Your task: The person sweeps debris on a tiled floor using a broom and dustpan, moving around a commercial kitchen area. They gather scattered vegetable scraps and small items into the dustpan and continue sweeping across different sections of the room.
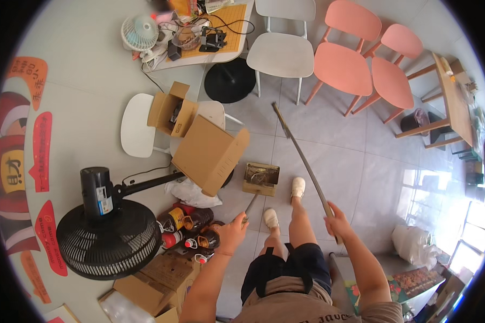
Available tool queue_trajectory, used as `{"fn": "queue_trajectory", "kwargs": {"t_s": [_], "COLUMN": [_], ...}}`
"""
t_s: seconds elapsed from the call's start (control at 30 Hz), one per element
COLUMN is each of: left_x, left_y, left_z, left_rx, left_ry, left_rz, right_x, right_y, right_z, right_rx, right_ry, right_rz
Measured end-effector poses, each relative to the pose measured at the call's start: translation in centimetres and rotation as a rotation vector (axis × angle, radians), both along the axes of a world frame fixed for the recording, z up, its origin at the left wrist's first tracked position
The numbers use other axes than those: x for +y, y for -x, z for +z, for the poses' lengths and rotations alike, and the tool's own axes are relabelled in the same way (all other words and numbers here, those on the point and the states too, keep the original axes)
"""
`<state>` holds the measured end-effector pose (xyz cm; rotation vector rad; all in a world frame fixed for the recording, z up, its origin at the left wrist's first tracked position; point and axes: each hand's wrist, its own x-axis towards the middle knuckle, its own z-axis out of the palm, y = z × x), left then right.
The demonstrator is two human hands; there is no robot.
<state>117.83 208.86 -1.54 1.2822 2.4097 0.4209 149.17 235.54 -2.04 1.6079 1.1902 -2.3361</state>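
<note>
My left hand (233, 233) grips the handle of a long-handled dustpan (261, 187). The dustpan's dirty, box-shaped pan is on the grey tiled floor (331, 133), ahead of my left foot. In my right hand (338, 222) is the long stick of a broom (307, 161). It slants forward and away, and its narrow dark head lies near the white chair's legs. The broom head and the pan are well apart. What lies in the pan is too dark to make out.
A black standing fan (109, 238), bottles (198, 220) and a tilted cardboard box (206, 153) crowd my left. A white chair (281, 54) and pink chairs (343, 66) line the far side. A wooden table (454, 103) and a white bag (414, 244) are on the right.
</note>
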Motion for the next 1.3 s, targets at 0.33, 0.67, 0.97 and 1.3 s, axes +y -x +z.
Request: {"fn": "queue_trajectory", "kwargs": {"t_s": [0.33,0.67,0.97,1.3], "left_x": [9.9,13.6,14.7,13.7], "left_y": [0.0,0.5,1.5,1.1], "left_z": [-1.7,-3.3,-3.3,-3.5], "left_rx": [-0.049,-0.109,-0.13,-0.161], "left_ry": [0.007,0.064,0.065,0.084], "left_rz": [0.173,0.266,0.248,0.244], "right_x": [32.2,16.3,13.9,23.8], "right_y": [29.1,4.7,-1.9,-5.9], "right_z": [-17.8,-12.0,2.3,-7.0], "right_rx": [-0.209,-0.513,-0.456,-0.482], "right_ry": [-0.532,-0.209,-0.137,-0.226], "right_rz": [0.287,0.919,0.518,0.169]}}
